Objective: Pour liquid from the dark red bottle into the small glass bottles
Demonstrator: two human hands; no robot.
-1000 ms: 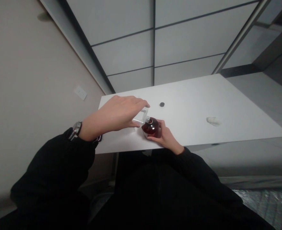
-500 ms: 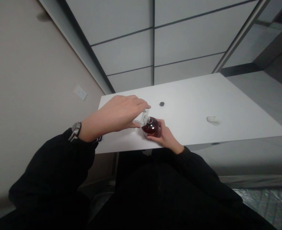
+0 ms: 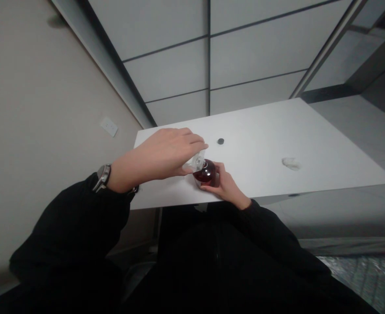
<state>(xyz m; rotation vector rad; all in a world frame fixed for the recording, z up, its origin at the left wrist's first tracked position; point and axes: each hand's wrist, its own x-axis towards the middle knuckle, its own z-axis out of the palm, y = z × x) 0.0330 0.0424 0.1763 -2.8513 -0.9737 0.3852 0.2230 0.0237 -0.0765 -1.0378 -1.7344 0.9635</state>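
My left hand (image 3: 176,150) is closed around a small clear bottle (image 3: 197,163), much of it hidden by the fingers. The clear bottle is tipped over, its neck pointing right at the top of a rounded dark red bottle (image 3: 205,173). Whether liquid runs between the two is too small to tell. My right hand (image 3: 227,185) wraps the red bottle from the right side, thumb in front and fingers behind, keeping it upright on the white table (image 3: 258,144).
A small dark round cap (image 3: 221,141) lies behind the bottles. Farther right is a crumpled whitish piece (image 3: 291,163), perhaps tissue. The table's left end is near a wall with a socket (image 3: 109,126), and panelled doors (image 3: 176,69) stand behind it.
My left hand has shifted slightly right, and the clear bottle is tipped further, its neck closer to level over the red bottle. The right hand has stayed in place.
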